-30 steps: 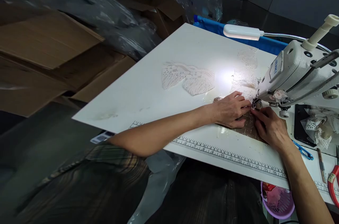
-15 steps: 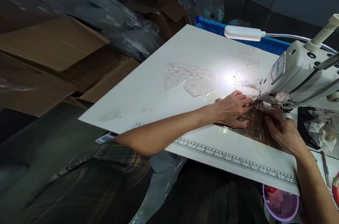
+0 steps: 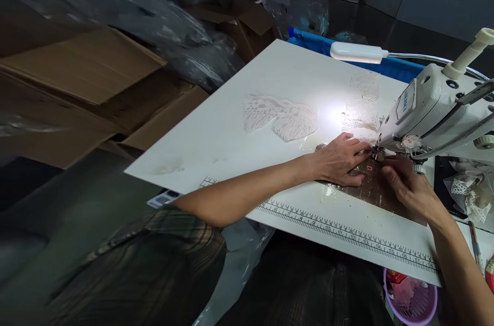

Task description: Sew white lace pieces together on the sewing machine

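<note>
My left hand (image 3: 345, 161) lies with fingers spread over the near end of a white lace piece (image 3: 360, 120) and the brown plate (image 3: 372, 187), fingertips beside the presser foot (image 3: 378, 154) of a white sewing machine (image 3: 419, 102). On the other side of the foot is my right hand (image 3: 412, 189), its fingers bent and closed together. Its fingertips are partly hidden below the machine head, so what they grip cannot be made out. Farther left on the white table (image 3: 216, 136) rests a separate lace piece (image 3: 281, 115) with two lobes.
A lamp (image 3: 358, 52) shines on the table. Lace scraps (image 3: 473, 187) sit right of the machine, near a slim tool (image 3: 475, 246). A purple basket (image 3: 419, 305) stands below the front edge. Cardboard boxes (image 3: 88, 66) and plastic sheeting are at left.
The view has shifted slightly, moving the table a little rightward and down in the picture. My right hand has edged slightly toward the presser foot; my left hand stays beside it.
</note>
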### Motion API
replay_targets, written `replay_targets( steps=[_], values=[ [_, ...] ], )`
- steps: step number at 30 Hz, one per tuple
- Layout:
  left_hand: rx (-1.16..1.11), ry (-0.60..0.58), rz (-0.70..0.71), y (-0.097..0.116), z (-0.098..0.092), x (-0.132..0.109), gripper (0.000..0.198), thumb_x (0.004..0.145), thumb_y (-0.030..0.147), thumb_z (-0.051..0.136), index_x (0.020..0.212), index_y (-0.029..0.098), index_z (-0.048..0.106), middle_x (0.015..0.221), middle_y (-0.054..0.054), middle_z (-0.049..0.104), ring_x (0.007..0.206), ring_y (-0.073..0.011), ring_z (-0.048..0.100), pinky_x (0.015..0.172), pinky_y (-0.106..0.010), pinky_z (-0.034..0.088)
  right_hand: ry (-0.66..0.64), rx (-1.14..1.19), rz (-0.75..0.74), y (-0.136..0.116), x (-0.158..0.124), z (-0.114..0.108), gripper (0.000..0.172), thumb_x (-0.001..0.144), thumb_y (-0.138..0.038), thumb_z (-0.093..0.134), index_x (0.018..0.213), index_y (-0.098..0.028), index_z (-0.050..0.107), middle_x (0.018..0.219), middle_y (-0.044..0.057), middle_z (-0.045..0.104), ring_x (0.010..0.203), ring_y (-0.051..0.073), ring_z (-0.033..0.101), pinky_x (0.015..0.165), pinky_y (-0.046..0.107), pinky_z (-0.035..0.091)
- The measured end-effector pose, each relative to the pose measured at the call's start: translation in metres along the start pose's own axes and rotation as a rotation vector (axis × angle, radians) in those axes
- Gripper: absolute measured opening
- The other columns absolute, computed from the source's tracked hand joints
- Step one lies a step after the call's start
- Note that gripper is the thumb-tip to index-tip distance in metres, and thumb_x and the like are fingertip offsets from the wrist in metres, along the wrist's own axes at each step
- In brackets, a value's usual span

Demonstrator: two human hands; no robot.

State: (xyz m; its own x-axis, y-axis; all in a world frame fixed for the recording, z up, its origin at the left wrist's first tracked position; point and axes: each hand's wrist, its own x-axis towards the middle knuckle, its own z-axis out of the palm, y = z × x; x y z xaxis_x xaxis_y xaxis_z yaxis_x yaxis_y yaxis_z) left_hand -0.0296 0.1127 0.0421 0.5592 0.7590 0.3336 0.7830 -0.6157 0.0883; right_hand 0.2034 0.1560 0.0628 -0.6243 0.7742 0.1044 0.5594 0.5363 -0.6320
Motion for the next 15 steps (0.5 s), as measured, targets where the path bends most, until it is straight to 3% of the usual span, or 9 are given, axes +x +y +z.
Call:
replay_targets(
  steps=[3,9,15],
  values=[
    [0.006,0.000,-0.019,0.000,0.001,0.000,0.048,0.089,0.046,0.055,0.126,0.014,0.058,0.129,-0.015,0.060,0.107,-0.0273,0.060,0.101,-0.048,0.039,0.016,-0.075,-0.098,0.001,-0.018,0.005,0.060,0.089,-0.066,0.052,0.128,-0.021,0.062,0.126,0.016,0.063,0.116,0.032,0.061,0.098,0.053,0.051],
    [-0.035,-0.006,-0.011,-0.005,0.003,0.001,0.053,0.090,0.048,0.055,0.128,0.010,0.056,0.131,-0.018,0.059,0.107,-0.0289,0.060,0.104,-0.051,0.038,0.252,-0.219,-0.099,0.012,-0.046,0.024,0.043,0.096,-0.039,0.048,0.132,-0.018,0.059,0.122,0.017,0.059,0.117,0.030,0.058,0.100,0.053,0.052],
    [-0.086,0.074,-0.050,-0.008,0.009,-0.002,0.062,0.087,0.048,0.060,0.139,0.018,0.044,0.138,-0.019,0.054,0.120,-0.0327,0.054,0.108,-0.057,0.035,0.331,-0.210,-0.191,0.015,-0.049,0.030,0.039,0.094,-0.027,0.051,0.131,-0.021,0.059,0.123,0.015,0.057,0.118,0.028,0.057,0.102,0.054,0.053]
  ],
)
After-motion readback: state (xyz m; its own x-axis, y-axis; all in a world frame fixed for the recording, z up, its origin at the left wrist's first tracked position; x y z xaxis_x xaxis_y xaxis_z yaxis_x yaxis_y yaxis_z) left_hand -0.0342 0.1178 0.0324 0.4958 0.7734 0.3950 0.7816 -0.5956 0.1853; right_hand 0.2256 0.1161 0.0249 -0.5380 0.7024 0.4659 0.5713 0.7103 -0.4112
